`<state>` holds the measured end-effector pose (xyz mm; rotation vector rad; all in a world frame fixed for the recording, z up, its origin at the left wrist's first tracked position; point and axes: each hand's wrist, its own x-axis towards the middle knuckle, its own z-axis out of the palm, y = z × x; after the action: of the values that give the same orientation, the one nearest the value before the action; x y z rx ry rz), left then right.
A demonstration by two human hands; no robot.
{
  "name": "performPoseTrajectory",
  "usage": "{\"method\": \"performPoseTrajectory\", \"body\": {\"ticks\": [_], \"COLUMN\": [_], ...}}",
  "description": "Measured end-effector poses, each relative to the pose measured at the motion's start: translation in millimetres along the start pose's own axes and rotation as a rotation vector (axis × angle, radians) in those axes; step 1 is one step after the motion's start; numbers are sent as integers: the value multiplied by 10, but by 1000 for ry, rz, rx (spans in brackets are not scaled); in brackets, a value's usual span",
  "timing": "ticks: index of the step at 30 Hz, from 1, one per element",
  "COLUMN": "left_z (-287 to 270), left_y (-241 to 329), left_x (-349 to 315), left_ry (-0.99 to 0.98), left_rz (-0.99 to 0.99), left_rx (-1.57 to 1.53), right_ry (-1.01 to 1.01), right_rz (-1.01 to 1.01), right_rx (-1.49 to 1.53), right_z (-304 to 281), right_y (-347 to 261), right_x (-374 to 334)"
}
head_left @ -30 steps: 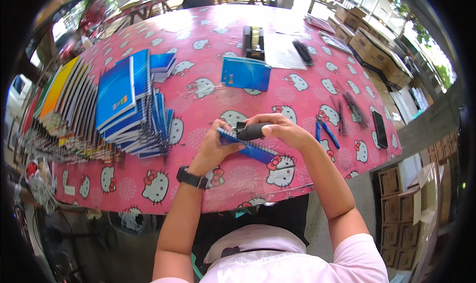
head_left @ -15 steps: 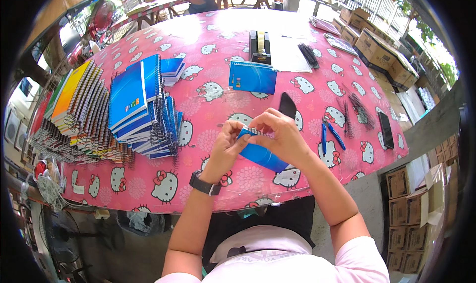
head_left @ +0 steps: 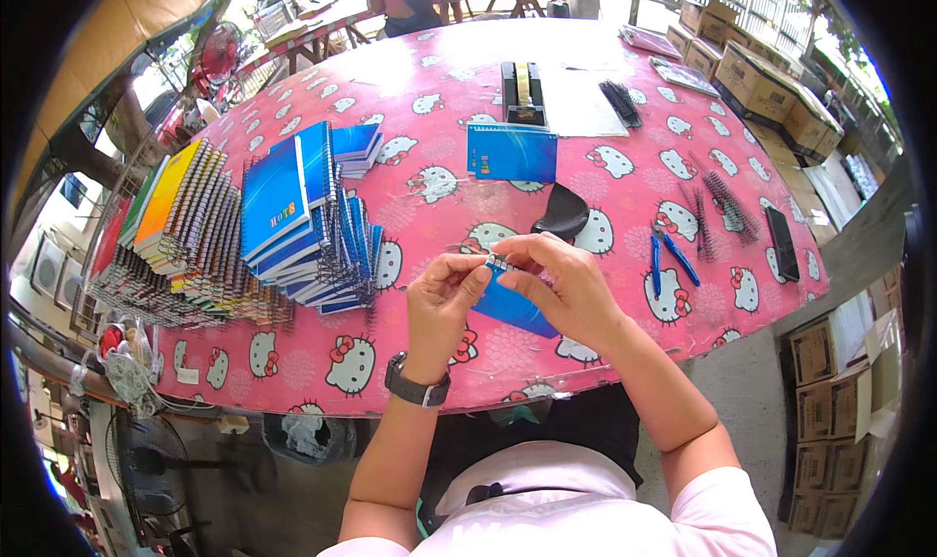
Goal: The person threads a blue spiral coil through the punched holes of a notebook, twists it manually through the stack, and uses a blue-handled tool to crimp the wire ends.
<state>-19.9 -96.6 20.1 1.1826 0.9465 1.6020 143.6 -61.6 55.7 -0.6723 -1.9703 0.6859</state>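
Observation:
Between both hands, low over the near part of the table, is a small blue notebook (head_left: 515, 309) tilted away to the right. My left hand (head_left: 441, 303) pinches its upper left corner between thumb and fingers. At the same top edge, my right hand (head_left: 576, 288) is closed with thumb and index finger on the row of holes or binding there; fingers cover most of that edge. Just beyond my right hand lies a black rounded object (head_left: 563, 212). Farther back a blue notebook or cover (head_left: 512, 154) with a punched top edge leans by a black tape dispenser (head_left: 524, 93).
Stacked blue spiral notebooks (head_left: 293, 206) stand left, beside yellow and other spiral notebooks (head_left: 176, 215). To the right lie blue-handled pliers (head_left: 675, 259), black wire coils (head_left: 727, 206) and a phone (head_left: 781, 245). More coils (head_left: 620, 103) rest on white paper (head_left: 586, 98). Cardboard boxes (head_left: 771, 93) stand beyond.
The view has shifted a little, moving everything rightward in the picture. My hands have drawn slightly toward me, still pinching the notebook's top edge, and more of the black rounded object shows.

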Motion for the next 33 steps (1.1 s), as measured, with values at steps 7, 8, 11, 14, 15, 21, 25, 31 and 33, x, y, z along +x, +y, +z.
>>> {"method": "performPoseTrajectory", "body": {"ticks": [7, 8, 11, 14, 15, 21, 25, 31, 33], "left_z": [28, 25, 31, 51, 68, 70, -317, -1013, -1194], "left_y": [72, 69, 86, 85, 100, 532, 1454, 2206, 2019], "left_x": [-84, -87, -107, -141, -136, -119, 104, 747, 852], "left_ry": [35, 39, 36, 41, 69, 151, 491, 144, 36], "left_rz": [107, 134, 183, 159, 170, 268, 583, 394, 248], "left_rx": [180, 238, 343, 324, 339, 677, 939, 1029, 1191], "right_ry": [-89, -98, -88, -79, -59, -82, 106, 60, 36], "right_rz": [213, 193, 53, 78, 76, -86, 177, 216, 59], "right_rx": [246, 217, 116, 145, 153, 64, 290, 75, 92], "right_z": [3, -8, -19, 25, 42, 50, -247, -413, -207], "right_y": [-89, -80, -29, -75, -78, -25, 360, 590, 348], "right_x": [57, 58, 44, 18, 15, 71, 209, 334, 487]}}
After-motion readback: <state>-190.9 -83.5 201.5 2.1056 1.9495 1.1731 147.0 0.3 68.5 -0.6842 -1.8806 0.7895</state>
